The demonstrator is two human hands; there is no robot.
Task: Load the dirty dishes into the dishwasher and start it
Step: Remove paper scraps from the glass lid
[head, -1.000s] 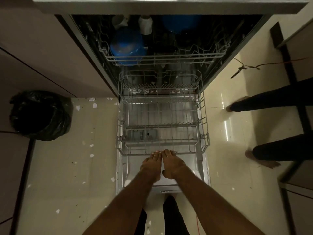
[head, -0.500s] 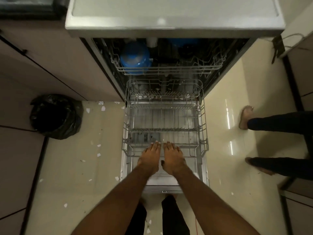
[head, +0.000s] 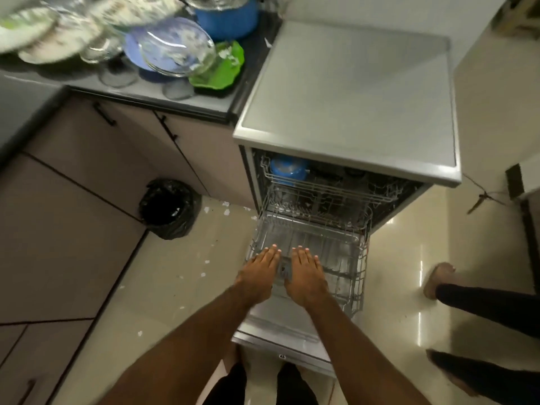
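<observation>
Dishwasher (head: 347, 92) door (head: 280, 325) is seen folded down nearest the viewer. Over it, the left hand (head: 258, 276) and right hand (head: 306, 276) are held flat side by side, fingers extended, grasping nothing, above the pulled-out lower rack (head: 361, 267). Behind, a blue pot (head: 287, 169) sits in the upper rack (head: 330, 188). Farther left, dirty dishes (head: 175, 48) are piled on the counter (head: 140, 89).
</observation>
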